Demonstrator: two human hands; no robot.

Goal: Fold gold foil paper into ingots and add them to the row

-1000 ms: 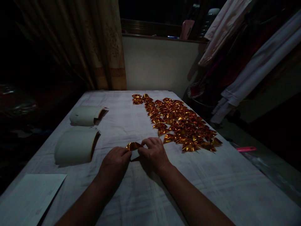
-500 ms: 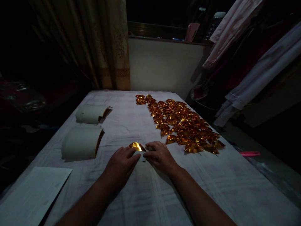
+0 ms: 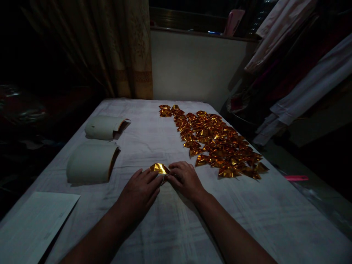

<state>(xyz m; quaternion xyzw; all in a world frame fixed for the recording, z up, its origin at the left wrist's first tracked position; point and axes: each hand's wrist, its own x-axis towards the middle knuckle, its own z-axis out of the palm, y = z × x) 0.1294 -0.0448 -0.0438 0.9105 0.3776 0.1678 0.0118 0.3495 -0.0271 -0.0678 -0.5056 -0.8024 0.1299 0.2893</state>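
A piece of gold foil paper, partly folded, lies on the sheet between my hands. My left hand presses its fingers along the near left side of the paper. At the right end, my right hand pinches the paper with thumb and fingers. The near edge of the paper is partly hidden under my fingers. Beyond my right hand lies a spread pile of folded gold foil pieces, with a few smaller ones at its far left.
Two curved pale sheet stacks rest on the left of the white cloth. A flat pale sheet lies at the near left. Behind are a curtain, a wall and a sill with a pink container. Clothes hang at right.
The pale flap at the near side of the gold paper has been folded over, and less of it shows. My left fingers have shifted over it. The view has tilted down slightly.
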